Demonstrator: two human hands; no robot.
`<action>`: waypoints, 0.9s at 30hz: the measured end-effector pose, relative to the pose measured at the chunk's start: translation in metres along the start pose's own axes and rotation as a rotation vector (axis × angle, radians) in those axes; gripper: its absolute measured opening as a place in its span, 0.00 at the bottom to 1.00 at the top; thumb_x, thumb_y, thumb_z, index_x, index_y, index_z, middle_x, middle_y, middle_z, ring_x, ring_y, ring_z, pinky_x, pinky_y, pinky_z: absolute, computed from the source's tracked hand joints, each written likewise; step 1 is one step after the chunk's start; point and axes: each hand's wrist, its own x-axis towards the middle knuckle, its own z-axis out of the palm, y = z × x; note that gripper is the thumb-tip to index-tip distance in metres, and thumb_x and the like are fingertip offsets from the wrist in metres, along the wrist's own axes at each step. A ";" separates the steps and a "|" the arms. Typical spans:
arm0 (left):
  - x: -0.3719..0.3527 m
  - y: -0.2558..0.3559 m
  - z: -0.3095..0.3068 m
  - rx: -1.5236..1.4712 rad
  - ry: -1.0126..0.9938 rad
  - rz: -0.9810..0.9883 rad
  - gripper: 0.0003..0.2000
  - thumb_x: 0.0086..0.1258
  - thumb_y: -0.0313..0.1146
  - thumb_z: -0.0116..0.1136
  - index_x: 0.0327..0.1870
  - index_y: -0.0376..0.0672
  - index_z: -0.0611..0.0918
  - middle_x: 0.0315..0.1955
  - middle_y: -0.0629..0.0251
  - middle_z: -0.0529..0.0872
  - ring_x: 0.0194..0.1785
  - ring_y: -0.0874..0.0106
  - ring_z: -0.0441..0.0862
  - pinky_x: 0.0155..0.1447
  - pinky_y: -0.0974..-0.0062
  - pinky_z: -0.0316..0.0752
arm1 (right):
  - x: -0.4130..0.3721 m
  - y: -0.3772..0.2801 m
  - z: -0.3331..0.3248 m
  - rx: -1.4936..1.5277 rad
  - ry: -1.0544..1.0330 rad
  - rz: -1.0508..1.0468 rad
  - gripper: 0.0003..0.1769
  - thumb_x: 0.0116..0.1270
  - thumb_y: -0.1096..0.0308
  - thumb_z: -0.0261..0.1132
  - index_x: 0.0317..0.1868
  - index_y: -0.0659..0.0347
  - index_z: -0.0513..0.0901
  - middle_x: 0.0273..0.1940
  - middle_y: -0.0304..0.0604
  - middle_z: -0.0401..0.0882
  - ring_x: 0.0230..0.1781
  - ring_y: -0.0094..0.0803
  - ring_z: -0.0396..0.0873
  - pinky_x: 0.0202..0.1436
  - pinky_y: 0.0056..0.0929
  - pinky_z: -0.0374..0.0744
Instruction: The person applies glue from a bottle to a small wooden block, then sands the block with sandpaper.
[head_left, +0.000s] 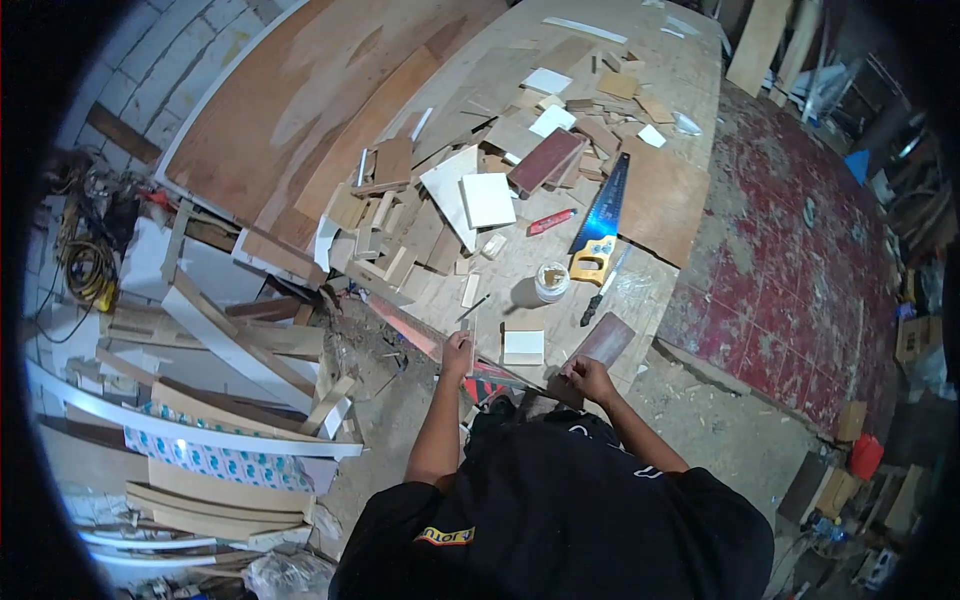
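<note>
My left hand (457,354) is closed at the table's near edge, its fingers round a small light wood strip. My right hand (590,380) has its fingers pressed together beside a reddish-brown board (606,340); what it grips is too small to make out. Between the hands lies a small block with a white top (524,347). Beyond it stands an open white jar (552,281) with brown contents. Right of the jar are a handsaw (604,225) with a yellow handle and a thin tool with a black handle (591,311). A red marker-like tube (552,221) lies farther back.
Wood offcuts (400,215) and white panels (488,200) cover much of the wooden table (640,290). Long boards and curved strips (220,435) are stacked at the left. A red, dusty floor area (790,250) lies to the right.
</note>
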 end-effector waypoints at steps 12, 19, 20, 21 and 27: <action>0.026 0.049 -0.004 0.015 -0.009 -0.267 0.14 0.65 0.22 0.51 0.51 0.35 0.76 0.36 0.59 0.83 0.32 0.71 0.83 0.29 0.76 0.80 | 0.000 -0.012 -0.016 -0.093 -0.046 0.109 0.04 0.66 0.78 0.59 0.34 0.65 0.80 0.28 0.36 0.81 0.29 0.19 0.78 0.34 0.22 0.76; 0.091 0.073 0.026 -0.009 0.031 0.326 0.18 0.64 0.24 0.55 0.56 0.35 0.76 0.47 0.53 0.84 0.45 0.67 0.83 0.53 0.73 0.76 | -0.009 -0.033 -0.011 -0.063 0.058 0.180 0.05 0.67 0.77 0.60 0.31 0.65 0.77 0.28 0.37 0.81 0.28 0.21 0.78 0.30 0.22 0.76; 0.088 0.076 0.023 -0.013 0.027 0.324 0.18 0.64 0.24 0.55 0.56 0.35 0.76 0.47 0.53 0.84 0.45 0.67 0.83 0.53 0.73 0.76 | -0.010 -0.048 -0.007 -0.018 0.054 0.256 0.05 0.67 0.77 0.60 0.30 0.65 0.76 0.29 0.38 0.81 0.28 0.21 0.79 0.30 0.22 0.77; 0.082 0.083 0.019 0.056 -0.039 0.316 0.16 0.65 0.25 0.55 0.54 0.35 0.77 0.45 0.53 0.84 0.47 0.68 0.83 0.53 0.73 0.76 | -0.005 -0.045 0.000 -0.020 0.058 0.257 0.05 0.67 0.77 0.60 0.30 0.65 0.76 0.29 0.38 0.81 0.28 0.21 0.79 0.30 0.22 0.77; 0.045 0.071 -0.009 0.004 -0.231 0.139 0.08 0.67 0.27 0.56 0.44 0.34 0.80 0.29 0.59 0.87 0.33 0.72 0.86 0.40 0.78 0.78 | 0.013 -0.072 0.046 0.073 0.156 0.133 0.11 0.65 0.77 0.63 0.45 0.64 0.70 0.33 0.44 0.83 0.32 0.23 0.81 0.32 0.23 0.78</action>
